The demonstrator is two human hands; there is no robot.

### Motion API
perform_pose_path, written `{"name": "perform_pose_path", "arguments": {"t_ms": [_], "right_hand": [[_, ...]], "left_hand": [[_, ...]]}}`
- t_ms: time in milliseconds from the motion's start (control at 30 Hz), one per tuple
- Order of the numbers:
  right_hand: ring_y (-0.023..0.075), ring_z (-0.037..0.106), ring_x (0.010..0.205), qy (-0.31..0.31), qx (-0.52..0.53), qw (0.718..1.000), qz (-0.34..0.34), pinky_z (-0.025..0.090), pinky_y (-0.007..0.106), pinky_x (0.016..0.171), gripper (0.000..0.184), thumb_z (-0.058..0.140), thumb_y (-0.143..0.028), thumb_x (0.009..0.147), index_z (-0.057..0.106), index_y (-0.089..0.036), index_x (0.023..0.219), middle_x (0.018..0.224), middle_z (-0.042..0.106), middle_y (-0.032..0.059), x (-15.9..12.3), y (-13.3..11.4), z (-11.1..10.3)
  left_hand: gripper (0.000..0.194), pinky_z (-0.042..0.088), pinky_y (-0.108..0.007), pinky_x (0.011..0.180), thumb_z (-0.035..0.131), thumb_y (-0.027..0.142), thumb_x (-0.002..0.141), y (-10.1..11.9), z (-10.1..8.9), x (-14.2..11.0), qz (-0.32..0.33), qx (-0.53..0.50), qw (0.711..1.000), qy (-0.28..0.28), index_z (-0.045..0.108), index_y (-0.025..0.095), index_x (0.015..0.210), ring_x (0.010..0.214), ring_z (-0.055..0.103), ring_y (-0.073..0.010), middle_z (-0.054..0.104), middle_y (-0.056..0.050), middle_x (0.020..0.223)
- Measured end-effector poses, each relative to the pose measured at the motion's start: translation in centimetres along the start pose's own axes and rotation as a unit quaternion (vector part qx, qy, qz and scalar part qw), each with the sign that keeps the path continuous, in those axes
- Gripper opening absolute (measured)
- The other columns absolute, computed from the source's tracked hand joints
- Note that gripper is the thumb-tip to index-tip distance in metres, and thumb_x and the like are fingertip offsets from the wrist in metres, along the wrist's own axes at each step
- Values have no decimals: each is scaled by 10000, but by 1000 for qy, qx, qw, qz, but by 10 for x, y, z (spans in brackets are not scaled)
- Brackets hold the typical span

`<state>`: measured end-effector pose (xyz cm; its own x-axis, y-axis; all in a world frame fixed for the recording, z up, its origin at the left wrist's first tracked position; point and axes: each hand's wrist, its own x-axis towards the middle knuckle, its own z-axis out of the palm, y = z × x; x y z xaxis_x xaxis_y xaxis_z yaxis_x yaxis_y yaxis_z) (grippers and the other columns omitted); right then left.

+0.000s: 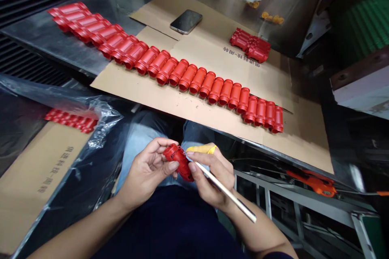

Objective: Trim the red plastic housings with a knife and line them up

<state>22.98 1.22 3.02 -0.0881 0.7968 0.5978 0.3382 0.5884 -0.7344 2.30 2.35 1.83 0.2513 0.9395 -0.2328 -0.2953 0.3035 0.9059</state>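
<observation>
My left hand is closed round one end of a red ribbed plastic part, held over my lap. My right hand pinches a thin metal rod-like tool whose tip meets the part; its forefinger wears a yellow finger cover. A long row of several like red parts lies side by side across a cardboard sheet on the bench in front of me.
A smaller heap of red parts and a phone lie farther back on the cardboard. At left, a plastic-lined carton holds more red parts. An orange tool rests at lower right, and green machinery stands at upper right.
</observation>
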Motion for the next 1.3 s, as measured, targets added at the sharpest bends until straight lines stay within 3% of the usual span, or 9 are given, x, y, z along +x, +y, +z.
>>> {"name": "perform_pose_path", "arguments": {"t_ms": [433, 1000, 1300], "right_hand": [[260, 835, 989, 10, 4, 1000, 1, 720, 426, 857, 314, 697, -91, 1069, 781, -178, 1359, 1146, 860, 146, -6, -1, 4], [262, 833, 951, -14, -3, 1000, -1, 718, 443, 836, 347, 688, -44, 1038, 757, -182, 1349, 1104, 870, 141, -3, -9, -7], [223, 835, 926, -15, 61, 990, 123, 713, 366, 830, 161, 743, -159, 1071, 836, -230, 1181, 1071, 884, 88, 6, -10, -14]], "left_hand": [[378, 679, -252, 670, 944, 321, 961, -4, -4, -2, -3, 10, 1000, -8, 741, 209, 1259, 684, 773, -164, 818, -39, 897], [395, 639, -224, 723, 994, 291, 897, 0, 0, -6, 47, 92, 992, 68, 793, 216, 1229, 786, 787, -170, 827, -44, 983], [426, 655, -272, 715, 934, 328, 965, -3, -10, -8, -4, 60, 998, 1, 813, 231, 1361, 747, 773, -199, 829, -54, 922]]}}
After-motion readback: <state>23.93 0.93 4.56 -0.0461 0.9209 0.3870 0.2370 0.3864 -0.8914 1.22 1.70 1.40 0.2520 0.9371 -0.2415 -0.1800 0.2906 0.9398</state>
